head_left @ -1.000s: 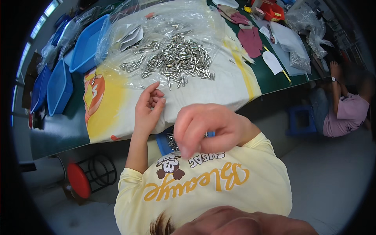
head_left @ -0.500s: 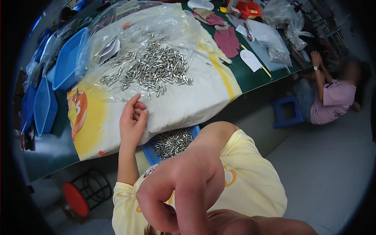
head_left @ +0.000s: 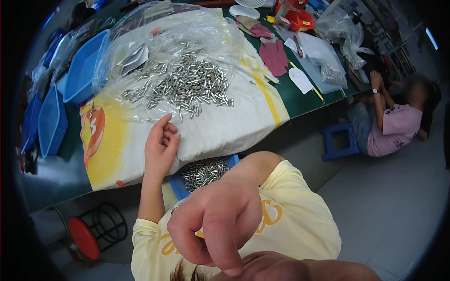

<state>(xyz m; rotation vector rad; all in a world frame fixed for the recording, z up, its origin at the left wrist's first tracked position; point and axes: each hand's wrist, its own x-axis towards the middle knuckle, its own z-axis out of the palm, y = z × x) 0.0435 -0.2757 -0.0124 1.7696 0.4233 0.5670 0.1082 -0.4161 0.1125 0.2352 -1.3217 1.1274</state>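
Your left hand [head_left: 160, 145], half-curled and seemingly empty, lay over white cloth [head_left: 229, 131] beside the near edge of the heaped metal pins [head_left: 192, 83]; your right hand [head_left: 218, 220] hung bent before your shirt [head_left: 300, 220], contents impossible to tell; light fingertip pinches probably suited such small pins

Shiny metal pins [head_left: 194, 80] are glinting amid crinkled, glossy plastic film [head_left: 164, 44] over the matt cloth [head_left: 220, 133]. Left of the cloth, smooth plastic trays [head_left: 86, 70] are gleaming; right of it, fabric gloves [head_left: 273, 57] are looking dull.

workshop: heaped small metal parts [head_left: 197, 79], green workbench [head_left: 51, 182], blue trays [head_left: 85, 68], seated co-worker [head_left: 396, 129].
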